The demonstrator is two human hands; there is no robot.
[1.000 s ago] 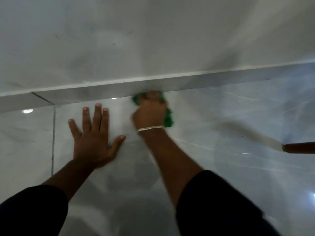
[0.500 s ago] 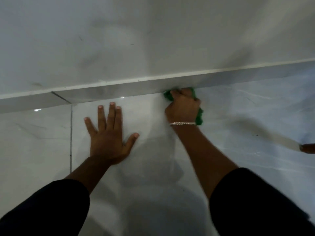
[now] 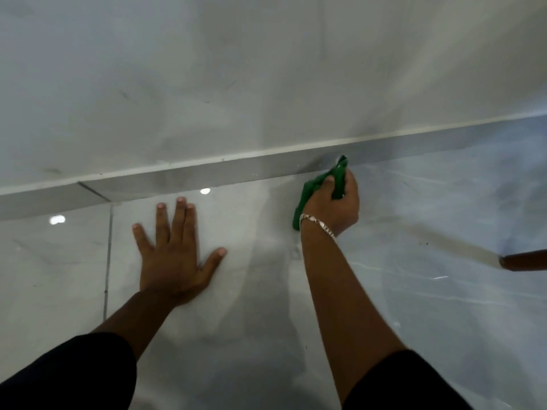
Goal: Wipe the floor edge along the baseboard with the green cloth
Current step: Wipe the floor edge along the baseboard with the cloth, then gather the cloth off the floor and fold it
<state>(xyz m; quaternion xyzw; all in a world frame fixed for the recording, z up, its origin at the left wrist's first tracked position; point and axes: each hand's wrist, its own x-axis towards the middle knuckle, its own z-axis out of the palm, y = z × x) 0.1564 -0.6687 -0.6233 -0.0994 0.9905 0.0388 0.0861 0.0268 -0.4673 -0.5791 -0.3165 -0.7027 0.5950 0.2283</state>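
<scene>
My right hand (image 3: 334,204), with a metal bracelet at the wrist, grips a bunched green cloth (image 3: 307,190). A tip of the cloth touches the foot of the grey baseboard (image 3: 207,173), where the glossy tiled floor (image 3: 414,291) meets it. My left hand (image 3: 171,255) lies flat on the floor with its fingers spread, left of the cloth and a little nearer to me. It holds nothing.
A pale wall (image 3: 236,69) rises above the baseboard. A brown wooden furniture leg (image 3: 524,260) enters at the right edge, standing on the floor. A tile joint (image 3: 108,247) runs toward me left of my left hand. Ceiling lights reflect in the tiles.
My right hand has slid the cloth to the right along the baseboard and turned so that the cloth shows at its left side. My left hand stays planted on the floor.
</scene>
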